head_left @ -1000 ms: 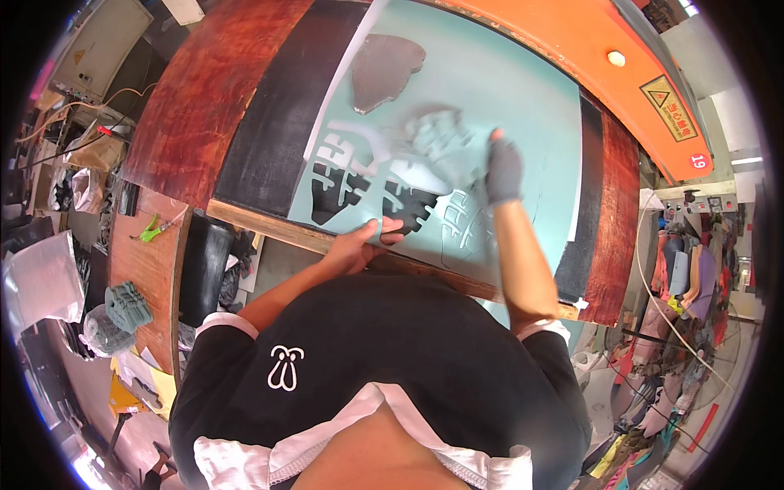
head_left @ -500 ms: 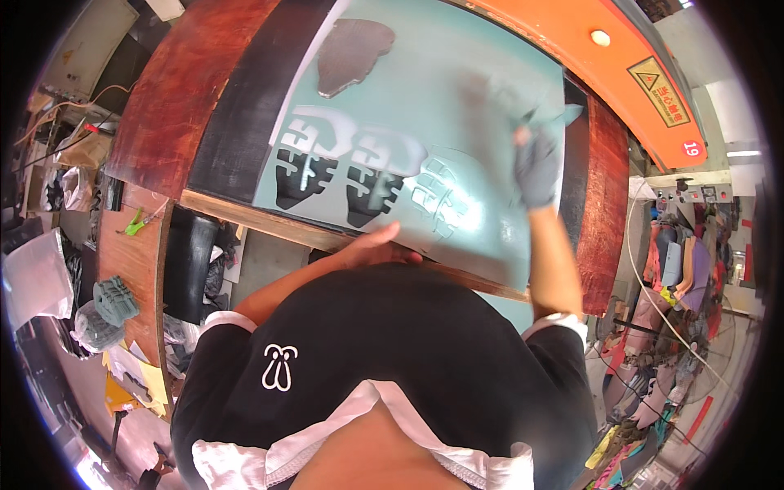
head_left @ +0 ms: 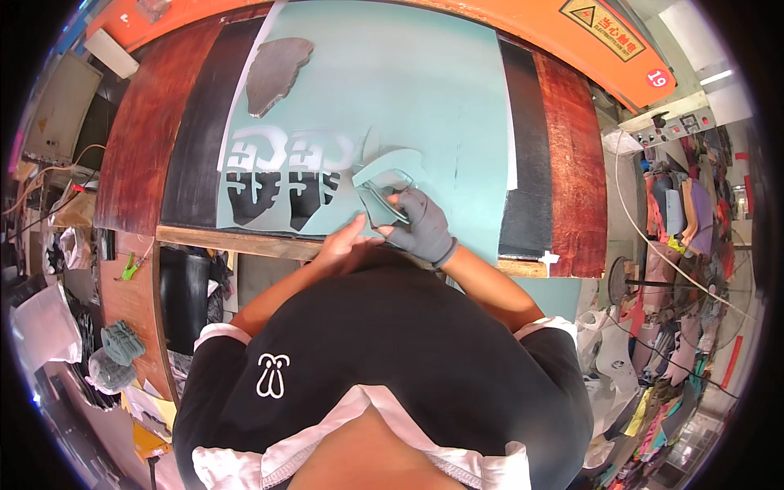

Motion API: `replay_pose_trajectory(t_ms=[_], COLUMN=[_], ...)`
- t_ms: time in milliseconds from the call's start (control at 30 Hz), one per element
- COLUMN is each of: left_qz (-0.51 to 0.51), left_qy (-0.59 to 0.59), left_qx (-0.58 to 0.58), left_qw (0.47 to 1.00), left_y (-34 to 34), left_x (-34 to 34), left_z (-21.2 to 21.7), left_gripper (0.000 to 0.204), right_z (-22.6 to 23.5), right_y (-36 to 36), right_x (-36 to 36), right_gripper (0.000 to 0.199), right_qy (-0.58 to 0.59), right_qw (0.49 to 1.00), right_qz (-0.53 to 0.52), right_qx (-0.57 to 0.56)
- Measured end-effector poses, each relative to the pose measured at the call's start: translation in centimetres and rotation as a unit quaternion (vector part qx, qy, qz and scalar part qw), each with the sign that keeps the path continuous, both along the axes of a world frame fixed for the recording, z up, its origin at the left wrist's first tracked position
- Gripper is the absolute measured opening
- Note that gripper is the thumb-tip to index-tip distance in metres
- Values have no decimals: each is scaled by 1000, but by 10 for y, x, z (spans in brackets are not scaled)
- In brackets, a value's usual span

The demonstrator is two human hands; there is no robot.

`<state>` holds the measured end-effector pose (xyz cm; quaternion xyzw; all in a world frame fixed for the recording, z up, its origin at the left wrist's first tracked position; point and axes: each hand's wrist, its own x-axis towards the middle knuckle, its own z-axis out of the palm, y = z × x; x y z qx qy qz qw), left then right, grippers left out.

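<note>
A pale teal sheet (head_left: 425, 90) lies across a black mat on a reddish wooden table, with several shaped holes cut out of its near left part (head_left: 278, 175). My right hand (head_left: 420, 229), in a grey glove, grips a metal cutting die (head_left: 384, 192) with a teal cut piece at the sheet's near edge. My bare left hand (head_left: 343, 245) rests on the sheet's near edge, touching the die from the left. A grey cut piece (head_left: 278, 69) lies at the far left of the sheet.
An orange machine beam (head_left: 523, 28) runs along the far side. The table's wooden front edge (head_left: 237, 239) is near my body. Grey gloves and clutter (head_left: 114, 351) lie on a side surface at left. Hanging goods and cables (head_left: 678, 220) are at right.
My right hand has come back from the far right of the sheet to its near edge, carrying the die. The left hand stayed at the near edge and now meets the die.
</note>
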<state>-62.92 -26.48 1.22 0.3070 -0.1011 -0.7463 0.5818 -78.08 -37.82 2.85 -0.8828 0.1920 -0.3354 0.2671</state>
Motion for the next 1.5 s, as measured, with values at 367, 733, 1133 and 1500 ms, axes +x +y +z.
replay_pose_trajectory(t_ms=[367,733,1133,1500], left_qz=[-35,-97,-147,-35], left_qy=[-93,-9,-278,-741], left_qx=[-17,34,-137,-206], left_qw=[995,995,939,638], left_y=[7,18,-1,-57], left_x=[8,24,73,58], left_z=[2,5,59,150], left_gripper=[55,55,53,57], right_z=[-15,65,161,127], right_y=[-23,-235,-161,-27], right_x=[6,-1,16,53], right_gripper=[34,35,30,52], right_qy=[44,-158,-165,11], right_qw=[992,873,914,937], right_qz=[105,-413,-182,-11], right_qx=[-52,204,323,350])
